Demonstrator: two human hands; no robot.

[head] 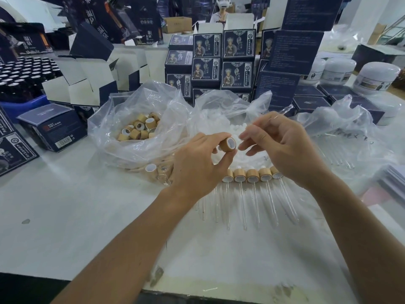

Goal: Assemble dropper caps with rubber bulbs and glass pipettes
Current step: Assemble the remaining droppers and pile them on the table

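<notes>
My left hand pinches a bamboo dropper cap between thumb and forefinger, its white-lined opening turned to the right. A white bulb tip shows at the cap's left end. My right hand hovers just right of the cap with fingers loosely curled; nothing is visible in them. Below both hands lies a row of several finished droppers, caps away from me, glass pipettes pointing toward me. A clear bag of loose bamboo caps sits at the left, a bag of white rubber bulbs behind my hands.
Another plastic bag holding glass pipettes lies to the right. Stacks of dark blue printed boxes stand behind the bags, with white jars at far right and dark bottles at far left. A person sits beyond the boxes.
</notes>
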